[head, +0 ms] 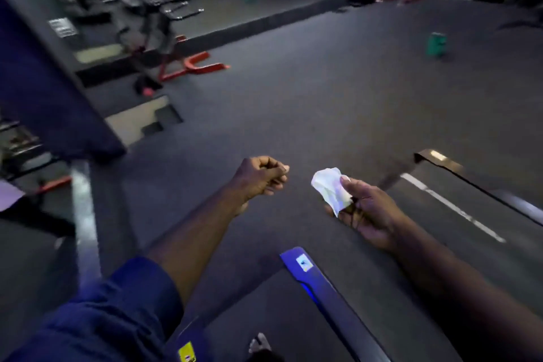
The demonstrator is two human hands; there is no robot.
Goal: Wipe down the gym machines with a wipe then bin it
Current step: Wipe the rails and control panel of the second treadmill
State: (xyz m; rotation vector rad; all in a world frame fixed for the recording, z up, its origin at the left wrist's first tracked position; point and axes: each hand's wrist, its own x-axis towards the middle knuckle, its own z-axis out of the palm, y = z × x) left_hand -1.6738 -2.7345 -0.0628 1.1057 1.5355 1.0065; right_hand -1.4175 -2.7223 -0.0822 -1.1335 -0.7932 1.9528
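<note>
My right hand holds a crumpled white wipe, pinched under the thumb, out over the dark gym floor. To its left, my left hand is curled into a loose fist and holds nothing. A treadmill deck with a blue side rail lies below my arms at the bottom of the view. A second treadmill deck with a white stripe lies at the right. No bin is clearly visible.
A dark blue machine panel slants along the left. A red-framed machine stands beyond it, and a green object sits on the floor at far right. More equipment lines the back wall. Open dark floor stretches ahead.
</note>
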